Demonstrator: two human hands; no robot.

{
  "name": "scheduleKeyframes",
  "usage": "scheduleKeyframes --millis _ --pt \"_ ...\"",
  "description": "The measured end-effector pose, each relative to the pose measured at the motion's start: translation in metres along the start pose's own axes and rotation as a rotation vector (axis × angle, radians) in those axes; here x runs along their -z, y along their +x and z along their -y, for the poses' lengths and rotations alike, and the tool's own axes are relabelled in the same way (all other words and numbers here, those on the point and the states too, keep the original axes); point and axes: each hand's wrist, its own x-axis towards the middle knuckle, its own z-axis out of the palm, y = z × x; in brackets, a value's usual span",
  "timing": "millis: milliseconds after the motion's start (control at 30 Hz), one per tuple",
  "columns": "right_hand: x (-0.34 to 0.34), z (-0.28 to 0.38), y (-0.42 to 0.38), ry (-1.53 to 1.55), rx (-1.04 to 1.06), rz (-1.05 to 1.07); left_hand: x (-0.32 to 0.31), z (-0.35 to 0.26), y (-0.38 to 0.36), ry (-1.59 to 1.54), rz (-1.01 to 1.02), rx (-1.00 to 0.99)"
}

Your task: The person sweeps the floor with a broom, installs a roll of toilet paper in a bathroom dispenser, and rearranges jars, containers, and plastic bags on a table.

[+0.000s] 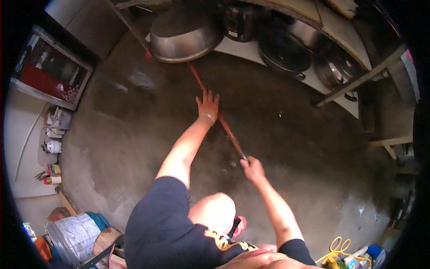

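Note:
A long reddish stick (230, 135) slants across the view above the wet grey floor, its far end passing out of sight beneath a large metal basin (181, 42). My left hand (208, 106) lies over the middle of the stick, fingers spread and stretched toward the basin. A bracelet circles that wrist. Lower and to the right, my right hand (253, 169) has its fingers wrapped round the stick's near end. Whatever is at the far end is hidden.
A low shelf (244, 50) holds dark pots and pans (286, 51), with a slanted post (363, 76) at right. A red-panelled cabinet (53, 74) stands left. Bags (78, 233) lie lower left; yellow cord (338, 249) and bottles lie lower right.

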Motion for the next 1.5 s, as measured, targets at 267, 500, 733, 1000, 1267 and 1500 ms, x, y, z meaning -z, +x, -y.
scheduleKeyframes --millis 267,500,733,1000,1267,1500 --pt "-0.034 0.077 0.131 -0.08 0.004 -0.064 0.287 0.021 -0.222 -1.209 0.766 -0.138" --pt "-0.009 0.219 0.216 -0.139 0.005 -0.055 0.3 -0.003 -0.244 -0.735 0.296 0.081" --pt "0.044 0.139 0.23 -0.307 0.043 -0.057 0.302 -0.014 -0.23 -0.791 0.256 -0.007" --pt "0.149 -0.106 0.075 -0.399 -0.083 -0.179 0.285 -0.023 -0.233 -0.825 0.228 -0.06" --pt "0.148 -0.147 -0.072 -0.167 -0.322 -0.264 0.277 -0.04 -0.23 -0.794 0.331 -0.119" --pt "0.072 -0.013 0.118 -0.118 -0.167 -0.291 0.287 -0.055 -0.223 -0.838 0.351 -0.164"
